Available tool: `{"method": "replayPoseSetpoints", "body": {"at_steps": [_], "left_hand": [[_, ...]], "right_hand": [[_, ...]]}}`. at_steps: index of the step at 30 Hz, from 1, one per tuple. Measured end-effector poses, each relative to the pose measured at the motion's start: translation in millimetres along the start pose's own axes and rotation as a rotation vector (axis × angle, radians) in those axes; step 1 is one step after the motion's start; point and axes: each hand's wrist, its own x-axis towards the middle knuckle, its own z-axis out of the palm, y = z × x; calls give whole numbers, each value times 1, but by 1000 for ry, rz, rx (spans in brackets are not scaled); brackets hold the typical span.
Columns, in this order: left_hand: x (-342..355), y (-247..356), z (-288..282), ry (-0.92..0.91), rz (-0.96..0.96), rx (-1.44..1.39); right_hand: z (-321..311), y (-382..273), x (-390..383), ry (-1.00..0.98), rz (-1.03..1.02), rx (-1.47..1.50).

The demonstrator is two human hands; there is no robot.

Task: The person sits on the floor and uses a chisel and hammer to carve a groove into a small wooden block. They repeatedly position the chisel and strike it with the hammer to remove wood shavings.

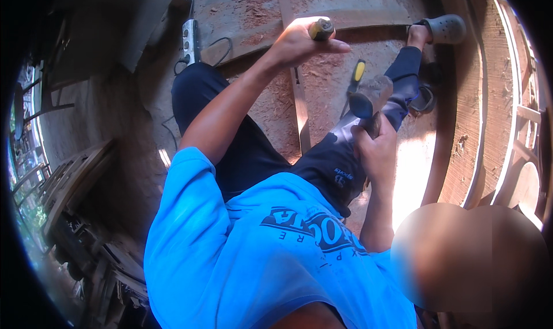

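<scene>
My left hand [296, 44] is closed round a tool with a yellow and dark handle [322, 29], its butt end facing up. The tool's working end is hidden below the hand, so I cannot make out its kind. In my right hand [377, 147] is the handle of a mallet [371, 95]. The mallet's thick, pale head with a dark round face stands above the fist, over my right leg. Between the two hands, a second yellow-handled tool [359, 71] lies on the floor, partly hidden behind the mallet head.
Long boards [345, 21] lie across the dusty, shaving-covered floor, and a narrow strip [301, 107] runs between my legs. A white power strip [189, 41] with a dark cable is at the upper left. Large wood planks [469, 98] stand on the right; wood pieces [75, 185] pile up left.
</scene>
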Motion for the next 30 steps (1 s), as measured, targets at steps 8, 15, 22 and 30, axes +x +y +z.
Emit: {"method": "replayPoseSetpoints", "body": {"at_steps": [8,15,22,30], "left_hand": [[-4,-3,2,-2,4,12],[-7,-3,3,-72,-10,37],[-15,-6,7,-21,93,102],[-25,-5,0,23,83,6]], "right_hand": [[4,0,0,14,-43,-19],[-9,-36,9,22,-141,-10],[31,-73,62,22,-397,-574],[-2,-109,23,2,-611,-100]]}}
